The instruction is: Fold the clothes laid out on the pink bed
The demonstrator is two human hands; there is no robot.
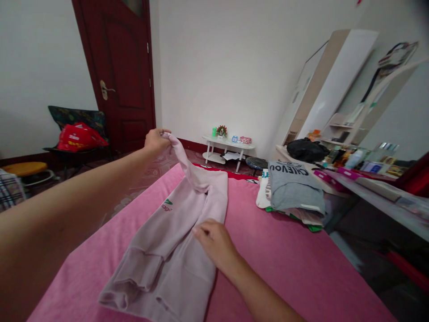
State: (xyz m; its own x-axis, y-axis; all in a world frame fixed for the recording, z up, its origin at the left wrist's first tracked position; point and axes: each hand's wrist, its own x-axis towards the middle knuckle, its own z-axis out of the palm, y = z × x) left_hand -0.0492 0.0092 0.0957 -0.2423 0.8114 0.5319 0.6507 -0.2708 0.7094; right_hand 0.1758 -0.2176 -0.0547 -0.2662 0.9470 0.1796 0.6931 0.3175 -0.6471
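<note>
A pale pink sweatshirt (174, 241) with a small green logo lies partly folded on a pink blanket (284, 268) covering the bed. My left hand (156, 141) is stretched out far over the bed and grips the garment's upper end, lifting it off the blanket. My right hand (214, 241) rests on the sweatshirt's right edge near its middle, fingers curled and pressing the fabric down.
A stack of folded clothes topped by a grey printed shirt (295, 185) sits at the bed's far right. A cluttered desk (368, 179) stands to the right. A dark red door (117, 67), a chair with a red bag (78, 136) and a small white table (229, 147) lie beyond.
</note>
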